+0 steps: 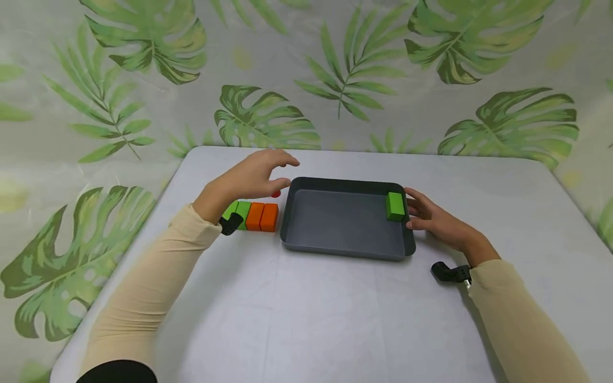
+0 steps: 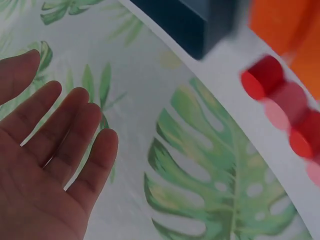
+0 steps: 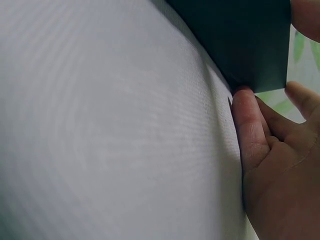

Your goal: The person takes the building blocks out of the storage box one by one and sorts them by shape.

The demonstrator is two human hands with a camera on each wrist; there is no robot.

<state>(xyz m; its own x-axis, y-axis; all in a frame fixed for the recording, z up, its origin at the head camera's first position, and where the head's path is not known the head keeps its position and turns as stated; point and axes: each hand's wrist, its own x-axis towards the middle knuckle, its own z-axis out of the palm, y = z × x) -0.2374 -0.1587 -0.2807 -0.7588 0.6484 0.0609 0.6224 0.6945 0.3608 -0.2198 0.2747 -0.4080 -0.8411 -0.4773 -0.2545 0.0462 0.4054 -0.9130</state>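
My left hand (image 1: 256, 173) hovers above the table, left of a dark grey tray (image 1: 347, 252), thumb and fingers apart and nothing between them. Below it a red cylinder (image 1: 276, 194) peeks out. The left wrist view has a row of red cylinders (image 2: 262, 77) and pink cylinders (image 2: 286, 102), away from the left hand's spread fingers. At the tray's right end, my right hand (image 1: 440, 223) touches the outer wall with fingers and thumb. Inside the tray, near that hand, sits a green block (image 1: 395, 206).
Orange blocks (image 1: 270, 218) and green blocks (image 1: 242, 210) stand in a row left of the tray, partly hidden by the left wrist. A white cloth covers the table (image 1: 325, 319). A leaf-patterned sheet (image 1: 364, 69) hangs behind it.
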